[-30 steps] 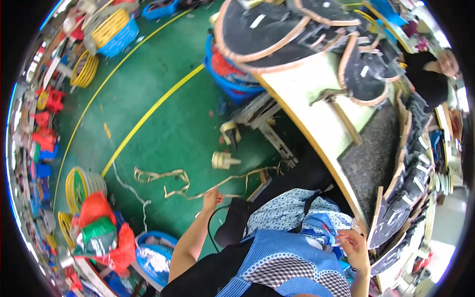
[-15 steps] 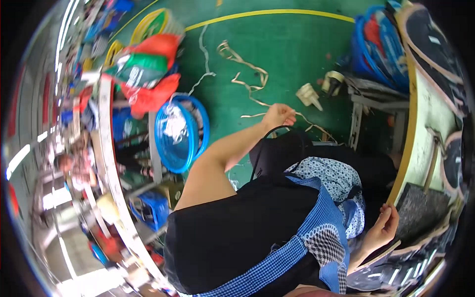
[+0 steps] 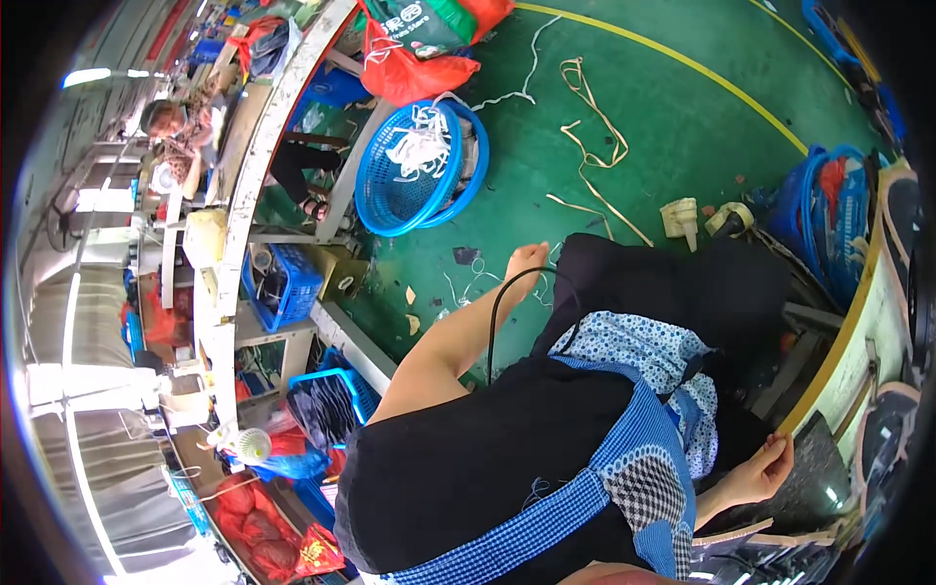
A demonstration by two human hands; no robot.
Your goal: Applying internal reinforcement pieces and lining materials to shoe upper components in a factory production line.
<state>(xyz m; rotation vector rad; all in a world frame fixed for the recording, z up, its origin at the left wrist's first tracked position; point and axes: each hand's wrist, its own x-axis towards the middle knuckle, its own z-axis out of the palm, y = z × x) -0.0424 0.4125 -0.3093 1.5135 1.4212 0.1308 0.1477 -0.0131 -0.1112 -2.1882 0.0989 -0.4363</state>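
Observation:
My left hand (image 3: pixel 527 261) reaches down past my knee toward the green floor, its fingers curled under and hidden from view. A thin black cable (image 3: pixel 494 322) loops up beside that wrist. Pale threads (image 3: pixel 466 289) lie on the floor just left of the hand, and a tan strip (image 3: pixel 606 211) lies just beyond it. My right hand (image 3: pixel 766 466) pinches the edge of a dark sheet (image 3: pixel 825 466) at the yellow rim of the worktable (image 3: pixel 846 336). A black top and a blue checked apron cover my lap.
A round blue basket (image 3: pixel 417 168) of white scraps stands on the floor ahead. More tan strips (image 3: pixel 585 107), two cream spools (image 3: pixel 682 216) and blue tubs (image 3: pixel 829 200) lie to the right. A long bench (image 3: pixel 255 166) with crates and another person runs along the left.
The view has swung further left and down. My left hand has come away from the tan strip and sits lower beside my knee. My right hand stays at the table edge.

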